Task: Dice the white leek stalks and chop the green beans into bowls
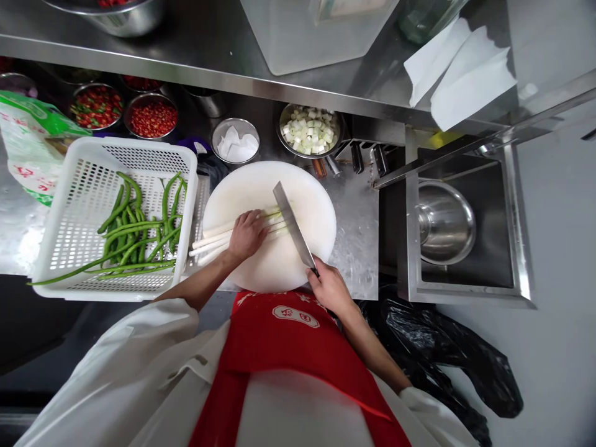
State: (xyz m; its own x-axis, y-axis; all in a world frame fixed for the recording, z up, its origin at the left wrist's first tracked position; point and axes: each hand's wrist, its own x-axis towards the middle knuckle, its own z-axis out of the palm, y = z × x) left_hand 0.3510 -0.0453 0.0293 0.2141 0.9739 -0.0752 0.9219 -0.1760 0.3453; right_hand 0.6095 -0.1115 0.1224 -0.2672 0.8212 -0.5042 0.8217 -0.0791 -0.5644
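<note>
A round white cutting board (pixel 298 186) lies in front of me. Several long white scallion stalks (pixel 212 239) rest side by side across it, their pale green ends toward the right. My left hand (pixel 250 234) bends over the stalks and holds them down on the board. In my right hand (pixel 329 284) is the handle of a cleaver (pixel 294 225). Its broad blade slants away from me across the stalks' right ends, just right of my left fingers. Whether the edge touches the board cannot be made out.
To the left stands a white basket (pixel 49 248) with green beans (pixel 135 233). Behind the board are bowls of white slices (pixel 237 144), white cubes (pixel 311 131) and chopped red chillies (pixel 153 119). A steel shelf (pixel 205 77) overhangs these. Knife handles (pixel 356 158) and a sink (pixel 488 285) are on the right.
</note>
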